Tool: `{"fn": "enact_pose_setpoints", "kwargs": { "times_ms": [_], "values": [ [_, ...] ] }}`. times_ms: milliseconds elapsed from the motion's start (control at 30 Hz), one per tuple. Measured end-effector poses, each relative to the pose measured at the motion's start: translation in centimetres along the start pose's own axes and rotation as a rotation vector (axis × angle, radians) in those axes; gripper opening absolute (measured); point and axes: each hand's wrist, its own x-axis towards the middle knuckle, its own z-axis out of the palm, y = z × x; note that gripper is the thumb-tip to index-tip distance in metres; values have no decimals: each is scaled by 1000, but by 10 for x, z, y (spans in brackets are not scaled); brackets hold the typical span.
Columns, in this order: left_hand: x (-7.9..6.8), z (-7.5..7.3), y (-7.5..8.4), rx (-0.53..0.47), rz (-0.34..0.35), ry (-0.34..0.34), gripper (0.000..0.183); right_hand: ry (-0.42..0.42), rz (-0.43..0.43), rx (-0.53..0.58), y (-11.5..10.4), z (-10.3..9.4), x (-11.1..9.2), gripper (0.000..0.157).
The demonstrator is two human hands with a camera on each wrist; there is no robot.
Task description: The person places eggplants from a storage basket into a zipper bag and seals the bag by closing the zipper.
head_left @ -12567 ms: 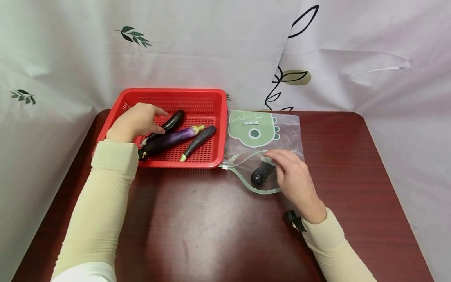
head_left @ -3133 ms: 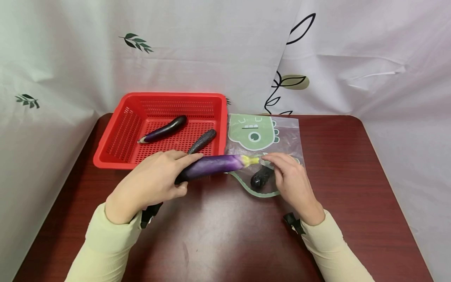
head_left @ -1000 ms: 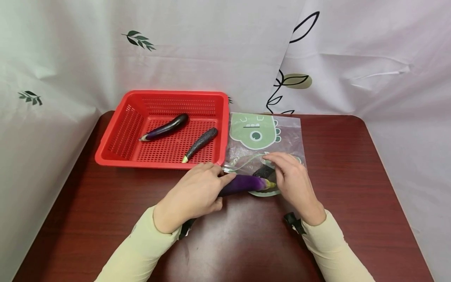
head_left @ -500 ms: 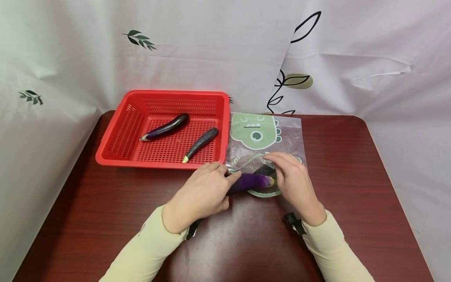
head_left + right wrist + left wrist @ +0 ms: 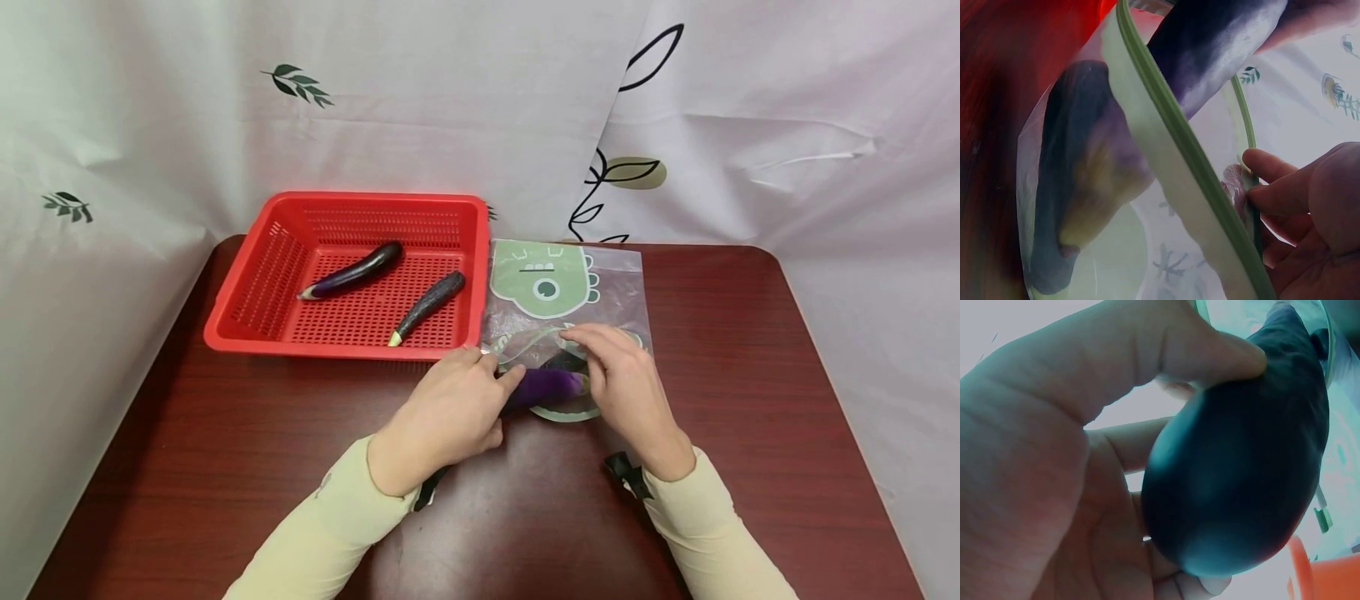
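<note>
Left hand (image 5: 446, 408) grips the purple eggplant (image 5: 543, 388), stem end inside the bag (image 5: 622, 287) — right hand (image 5: 632, 387) pinching its rim (image 5: 1244, 119). One dark eggplant (image 5: 1063, 187) bagged — two eggplants (image 5: 356, 273) apparently left, far-left basket (image 5: 322, 349).

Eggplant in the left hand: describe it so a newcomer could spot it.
Find the red basket, then the clear bag to its right. By the bag's mouth, the left hand grips the eggplant. Unlike the two darker vegetables in the basket, it turns bright purple towards its stem.

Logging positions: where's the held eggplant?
Head view: eggplant below and right of the red basket, gripped by the left hand, stem end inside the zip bag whose edge the right hand pinches.
</note>
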Motion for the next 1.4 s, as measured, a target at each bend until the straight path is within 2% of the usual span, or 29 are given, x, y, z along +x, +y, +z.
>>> {"fn": "enact_pose_setpoints", "kwargs": {
  "times_ms": [133, 267, 500, 800, 1200, 1400],
  "values": [
    [2, 3, 2, 1, -6, 3, 55, -1, 2, 0, 0, 0, 0, 30],
    [5, 5, 4, 19, -9, 40, 50, 1, 1, 5, 0, 0, 0, 30],
    [9, 8, 8, 48, -33, 68, 44, -5, 9, 4, -1, -1, -1, 31],
    [17, 9, 14, 100, -63, 43, 42, -5, 12, 3, -1, -2, 0, 31],
    [21, 11, 21, 117, -67, 133, 23, 2, 8, 10, -1, -1, -1, 33],
    [23, 12, 24, 121, -74, 138, 25, 2, 2, 10, -1, -1, 0, 34]
  ]
}}
